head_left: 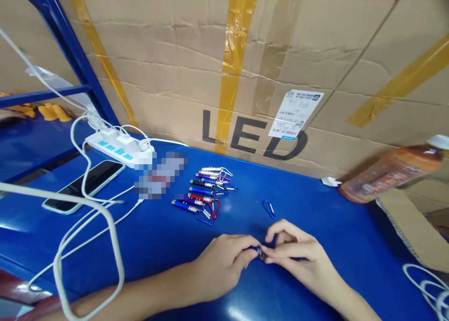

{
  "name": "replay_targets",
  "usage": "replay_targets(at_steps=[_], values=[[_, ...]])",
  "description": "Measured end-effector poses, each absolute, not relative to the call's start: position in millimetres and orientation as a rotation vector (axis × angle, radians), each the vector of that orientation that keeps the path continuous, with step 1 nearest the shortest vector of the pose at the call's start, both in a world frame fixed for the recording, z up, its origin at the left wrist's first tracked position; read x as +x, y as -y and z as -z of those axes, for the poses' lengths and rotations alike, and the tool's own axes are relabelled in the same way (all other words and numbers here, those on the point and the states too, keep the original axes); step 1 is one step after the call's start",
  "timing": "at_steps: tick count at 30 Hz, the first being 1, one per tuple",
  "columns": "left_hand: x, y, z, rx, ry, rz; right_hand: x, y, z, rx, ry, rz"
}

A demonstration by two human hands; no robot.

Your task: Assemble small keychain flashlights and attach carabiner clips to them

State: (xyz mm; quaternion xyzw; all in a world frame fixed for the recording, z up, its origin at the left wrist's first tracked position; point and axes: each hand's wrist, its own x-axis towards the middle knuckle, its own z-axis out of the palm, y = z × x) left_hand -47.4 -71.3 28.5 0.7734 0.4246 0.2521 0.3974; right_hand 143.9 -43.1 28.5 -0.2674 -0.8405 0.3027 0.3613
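Note:
My left hand [226, 265] is closed around a small blue mini flashlight [258, 251], hiding most of its body; a dark, metallic end pokes out between the fingers. At that end, the thumb and a finger of my right hand [303, 253] are pinched, with the other fingers curled above. Whether a tiny part sits in that pinch is too small to make out. Just beyond my right hand lies a loose blue carabiner [268, 209]. Farther left, several keychain mini flashlights [201, 184] in silver, purple, black, blue and red lie in a row, with carabiners at their right ends.
A white power strip [119, 148], a phone [86, 185] and a pixelated item [161, 176] are at left. White cables [114, 237] loop across the near left. Behind stands a large cardboard box [175, 77]. An orange drink bottle [393, 171] leans at right near a cardboard flap [417, 232].

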Motion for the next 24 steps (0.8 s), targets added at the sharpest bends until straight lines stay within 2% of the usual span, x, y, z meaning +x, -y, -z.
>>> replay_targets(at_steps=[15, 24], values=[[-47.1, 73.9, -24.7, 1.897, -0.989, -0.621, 142.4, 45.4, -18.3, -0.697, 2.019, -1.130], [-47.1, 73.9, -16.2, 1.922, -1.034, -0.680, 140.7, 46.4, -21.4, -0.801, 2.085, -0.953]])
